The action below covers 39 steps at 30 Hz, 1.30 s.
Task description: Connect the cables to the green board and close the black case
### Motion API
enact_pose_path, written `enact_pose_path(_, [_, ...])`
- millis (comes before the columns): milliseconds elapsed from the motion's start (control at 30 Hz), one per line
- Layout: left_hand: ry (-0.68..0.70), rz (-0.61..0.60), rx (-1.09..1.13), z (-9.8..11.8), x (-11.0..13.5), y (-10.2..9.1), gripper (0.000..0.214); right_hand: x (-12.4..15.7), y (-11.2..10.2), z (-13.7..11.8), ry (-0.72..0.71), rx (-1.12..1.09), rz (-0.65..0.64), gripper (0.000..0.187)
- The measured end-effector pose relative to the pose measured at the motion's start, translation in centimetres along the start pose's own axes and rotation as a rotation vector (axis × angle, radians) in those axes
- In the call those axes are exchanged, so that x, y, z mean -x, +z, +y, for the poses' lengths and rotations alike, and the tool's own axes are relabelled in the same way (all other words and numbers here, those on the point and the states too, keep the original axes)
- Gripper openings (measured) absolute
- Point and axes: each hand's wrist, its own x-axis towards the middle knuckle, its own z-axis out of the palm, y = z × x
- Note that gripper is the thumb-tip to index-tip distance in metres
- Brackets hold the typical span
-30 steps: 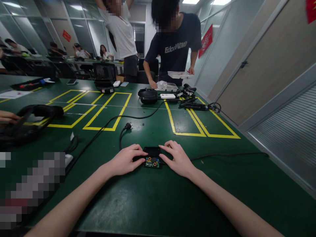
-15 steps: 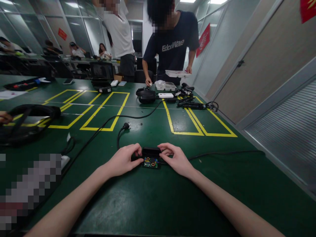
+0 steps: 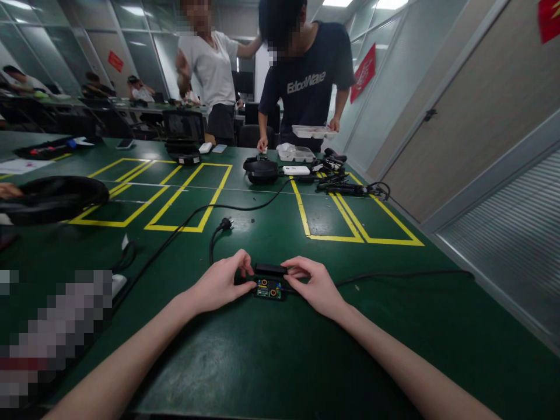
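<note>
Between my hands lies a small power adapter, its black casing opened. A green circuit board with two copper-wound coils sits in the lower half. Behind it, the black casing cover stands along the board's far side. My left hand is closed at the left end, thumb at the board's edge and fingertips by the cover. With thumb and fingers, my right hand pinches the cover's right end. A black cable runs off to the right, and a cord with a plug lies beyond my left hand.
A long black cord crosses the green table. At left are a blurred-out strip and another person's hand holding a black headband-like device. Headsets and trays lie at the far side, where two people stand.
The cover has tipped slightly away from the board, showing less of its height. My hands have barely moved. At left, the black device has been raised; the person in white has turned.
</note>
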Motion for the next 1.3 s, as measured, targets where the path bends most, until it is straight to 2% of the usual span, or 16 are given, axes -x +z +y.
enact_pose_path(267, [0.003, 0.003, -0.025, 0.2, 0.0, -0.1, 0.025, 0.1, -0.4, -0.3, -0.292, 0.203, 0.030, 0.019])
enact_pose_path(400, [0.013, 0.006, -0.011, 0.2, 0.1, -0.2, 0.025, 0.0, -0.6, -0.2, -0.350, 0.255, 0.085, 0.020])
enact_pose_path(667, [0.000, 0.014, 0.008, 0.1, 0.1, 0.0, 0.030, 0.1, -0.3, -0.3, -0.427, 0.268, 0.075, 0.020])
enact_pose_path(767, [0.015, 0.000, 0.002, 0.1, 0.1, 0.0, 0.030, 0.1, -0.2, -0.3, -0.445, 0.254, 0.037, 0.020])
enact_pose_path(933, [0.064, -0.017, -0.058, 0.4, 0.1, -0.3, 0.016, 0.0, -0.7, -0.4, -0.459, 0.238, -0.048, 0.017])
enact_pose_path(1033, [0.082, -0.036, -0.065, 0.3, 0.2, -0.4, 0.014, 0.0, -1.4, -0.6, -0.421, 0.222, -0.128, 0.015])
enact_pose_path(1167, [0.100, -0.061, -0.079, 0.2, 0.3, -0.4, 0.015, 0.2, -2.0, -1.0, -0.393, 0.195, -0.223, 0.020])
enact_pose_path(1300, [0.124, -0.088, -0.085, 0.2, 0.5, -0.5, 0.022, 0.4, -2.1, -1.2, -0.400, 0.186, -0.265, 0.024])
